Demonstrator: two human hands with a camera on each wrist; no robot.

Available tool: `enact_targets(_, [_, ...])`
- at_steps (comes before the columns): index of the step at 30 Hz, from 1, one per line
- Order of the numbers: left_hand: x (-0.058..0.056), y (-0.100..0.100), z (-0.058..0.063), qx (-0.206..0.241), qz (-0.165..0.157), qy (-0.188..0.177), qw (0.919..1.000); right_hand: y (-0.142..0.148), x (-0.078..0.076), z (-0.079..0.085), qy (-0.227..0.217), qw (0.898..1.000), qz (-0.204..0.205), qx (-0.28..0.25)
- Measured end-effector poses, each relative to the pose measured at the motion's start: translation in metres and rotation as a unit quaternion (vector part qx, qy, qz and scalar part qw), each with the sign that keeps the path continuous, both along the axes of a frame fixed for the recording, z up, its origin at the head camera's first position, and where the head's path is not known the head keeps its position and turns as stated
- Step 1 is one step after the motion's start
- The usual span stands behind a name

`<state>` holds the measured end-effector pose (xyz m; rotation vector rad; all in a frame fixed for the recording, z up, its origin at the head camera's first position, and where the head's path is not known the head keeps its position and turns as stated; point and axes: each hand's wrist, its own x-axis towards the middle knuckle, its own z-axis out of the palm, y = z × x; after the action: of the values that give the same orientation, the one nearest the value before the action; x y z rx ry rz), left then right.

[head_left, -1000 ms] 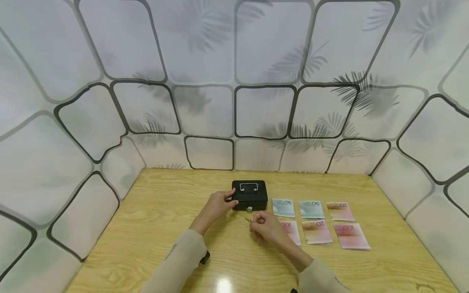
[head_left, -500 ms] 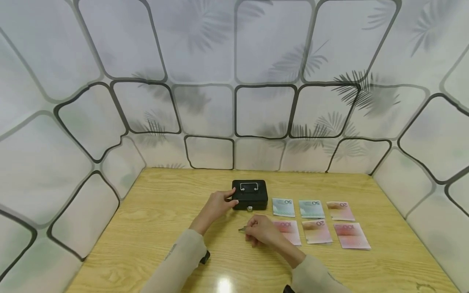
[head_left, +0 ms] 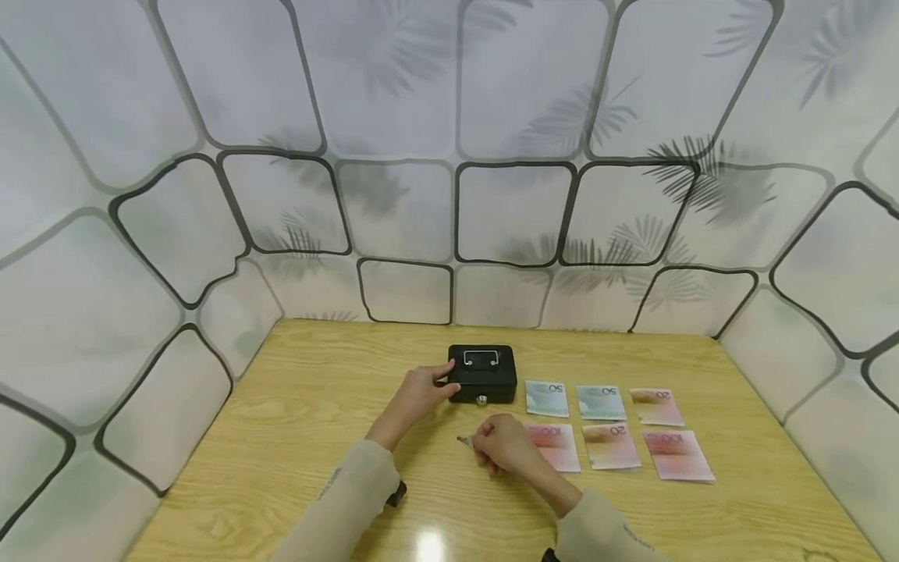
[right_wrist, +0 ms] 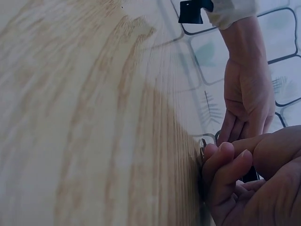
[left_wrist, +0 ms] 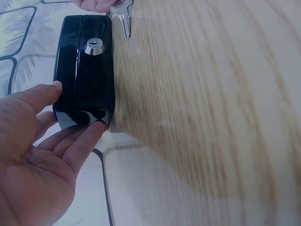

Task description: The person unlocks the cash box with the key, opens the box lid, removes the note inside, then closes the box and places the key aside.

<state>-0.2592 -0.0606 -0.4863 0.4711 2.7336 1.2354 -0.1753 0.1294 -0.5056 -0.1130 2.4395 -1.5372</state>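
Note:
A black cash box (head_left: 481, 384) with a metal handle (head_left: 481, 358) on its closed lid sits near the back of the table. On its front is a silver lock (left_wrist: 94, 46), its keyhole showing. My left hand (head_left: 417, 394) holds the box's left end, one digit at the lid edge and other fingers (left_wrist: 77, 148) along the side. In front of the box, my right hand (head_left: 507, 445) pinches a small metal key (left_wrist: 124, 20) between thumb and fingers. The key's blade points left in the head view. In the right wrist view, curled fingers (right_wrist: 221, 165) hide most of the key.
Right of the box lie several banknotes in two rows: blue-green 50s (head_left: 547, 399), pinkish 20s (head_left: 609, 447) and red 100s (head_left: 677, 455). The nearest 100 note (head_left: 558, 447) is beside my right hand. A patterned fabric wall (head_left: 414, 290) rises behind the wooden table (head_left: 309, 390).
My right hand has drawn back from the lock towards me, and the key has turned to point left. Over the last half second it barely moves. My left hand stays at the box.

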Motion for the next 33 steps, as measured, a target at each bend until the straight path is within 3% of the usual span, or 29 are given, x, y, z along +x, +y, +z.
enact_targets(16, [0.001,0.000,-0.005,0.003,0.012,0.016,0.9998,-0.001,0.002,-0.001,0.024,1.000,0.007,0.007])
enact_targets(26, [0.006,-0.004,-0.004,-0.005,-0.002,0.026,0.9996,0.003,0.003,0.000,0.053,0.998,0.014,-0.010])
enact_targets(29, [0.011,-0.005,-0.005,-0.013,-0.006,0.042,0.9990,0.008,0.002,0.004,0.079,0.997,0.009,-0.016])
enact_targets(33, [0.021,-0.004,0.001,-0.065,-0.004,0.117,0.9910,0.019,-0.001,0.012,0.150,0.988,-0.020,0.025])
